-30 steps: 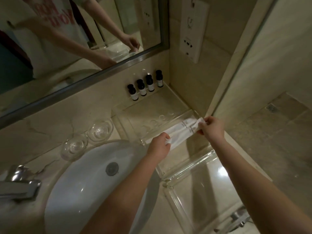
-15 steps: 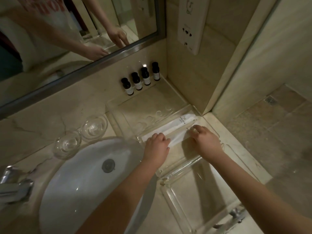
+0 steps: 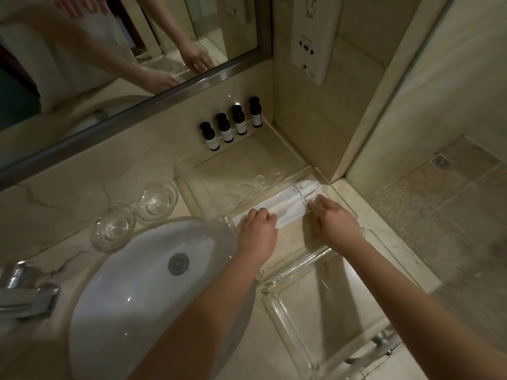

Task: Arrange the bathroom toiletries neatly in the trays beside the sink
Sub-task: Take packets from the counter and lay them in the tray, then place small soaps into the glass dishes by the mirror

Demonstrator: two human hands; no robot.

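Two long white toiletry packets lie side by side across the far end of a clear acrylic tray right of the sink. My left hand has its fingers curled over the packets' left end. My right hand touches their printed right end with nearly straight fingers. Several small dark bottles stand in a row at the back of the far clear tray, against the wall under the mirror.
A third clear tray lies nearest me. Two glass dishes sit between the white sink and the wall. A chrome faucet is at the left. A socket panel hangs on the side wall; a tiled floor drops off to the right.
The packets came down from the air into the tray. My right hand moved from pinching their end to touching it with flatter fingers. My left hand stayed on the left end.
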